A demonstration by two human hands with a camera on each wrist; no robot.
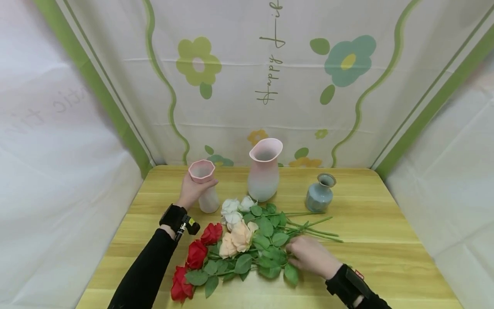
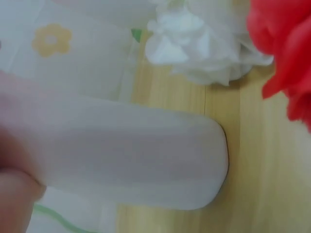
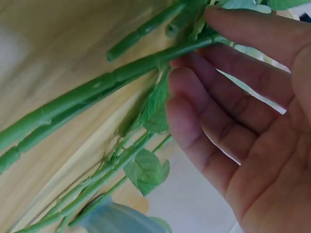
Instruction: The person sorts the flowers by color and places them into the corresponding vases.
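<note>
My left hand [image 1: 191, 189] grips the upper part of a slim pink-and-white vase [image 1: 209, 201] with an octagonal rim. In the left wrist view, that vase's pale base [image 2: 194, 160] stands on the wood. At the stem end of a flower pile, my right hand [image 1: 310, 256] pinches a green rose stem [image 3: 141, 68] between thumb and forefinger. Its other fingers are loosely bent. Red roses [image 1: 197, 254], peach roses [image 1: 241, 236] and white roses [image 1: 230, 211] lie with their blooms to the left and their stems to the right.
A larger pink-and-white vase [image 1: 263, 180] with a flared mouth stands at the back middle of the wooden table [image 1: 370, 206]. To its right stands a small blue-grey vase [image 1: 319, 196], close to the stem ends. White printed cloth [image 1: 247, 77] surrounds the table's back and sides.
</note>
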